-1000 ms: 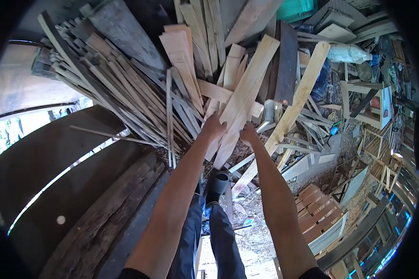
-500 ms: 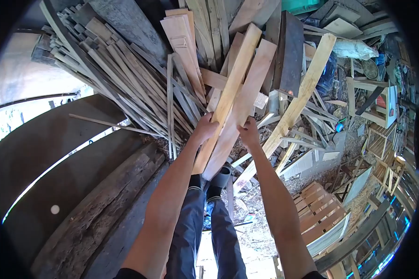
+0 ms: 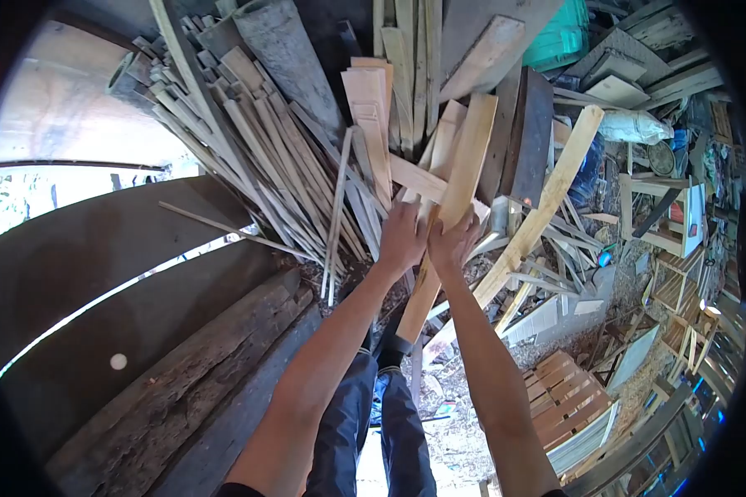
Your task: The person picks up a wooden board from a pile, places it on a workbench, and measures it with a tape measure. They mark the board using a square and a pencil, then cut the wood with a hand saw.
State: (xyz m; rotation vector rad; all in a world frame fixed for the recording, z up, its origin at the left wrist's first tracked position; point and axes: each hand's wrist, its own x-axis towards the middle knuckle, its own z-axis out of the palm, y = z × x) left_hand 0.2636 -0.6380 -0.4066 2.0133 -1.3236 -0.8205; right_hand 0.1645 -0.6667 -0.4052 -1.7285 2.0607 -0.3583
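Observation:
A long, pale wooden board (image 3: 472, 153) stands tilted in front of me, its lower end near my feet. My left hand (image 3: 403, 238) is closed at the board's left edge, fingertips partly hidden. On the opposite edge, my right hand (image 3: 452, 240) grips it, thumb in front and fingers around the side. The two hands are close together at about mid-length. Behind the board's upper part, a shorter pale wood piece (image 3: 419, 179) crosses at a slant. To the right leans another long plank (image 3: 549, 207), apart from my hands.
A bundle of thin wooden strips (image 3: 265, 141) leans at the upper left. Thick weathered timber (image 3: 199, 364) lies at the lower left. Wood scraps (image 3: 555, 273) litter the ground to the right, near a slatted wooden stack (image 3: 568, 393). A dark board (image 3: 532, 137) leans behind.
Two boards stood side by side between my hands; now they appear as one, possibly overlapping. My hands have come closer together, and the view has shifted.

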